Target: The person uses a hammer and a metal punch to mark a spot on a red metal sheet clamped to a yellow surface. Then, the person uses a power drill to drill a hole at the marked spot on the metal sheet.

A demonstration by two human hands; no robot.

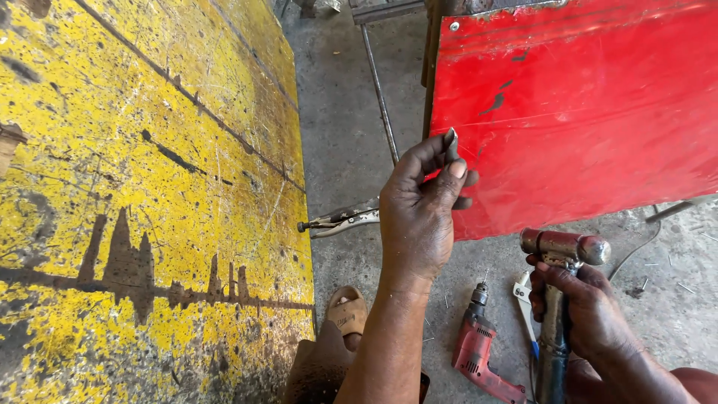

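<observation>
My left hand [421, 206] is raised at the left edge of a red sheet-metal panel [583, 112], pinching a small grey metal piece [451, 142] against that edge between thumb and fingers. My right hand [591, 314] is lower right, fist closed around the dark handle of a ball-peen hammer [562, 251], whose shiny steel head points up just below the panel's bottom edge.
A large scratched yellow metal panel [149, 187] fills the left side. On the concrete floor lie locking pliers [340, 220], a red electric drill [479, 355], white-handled snips [526, 299], scattered nails and a cable. A sandalled foot [346, 313] is below.
</observation>
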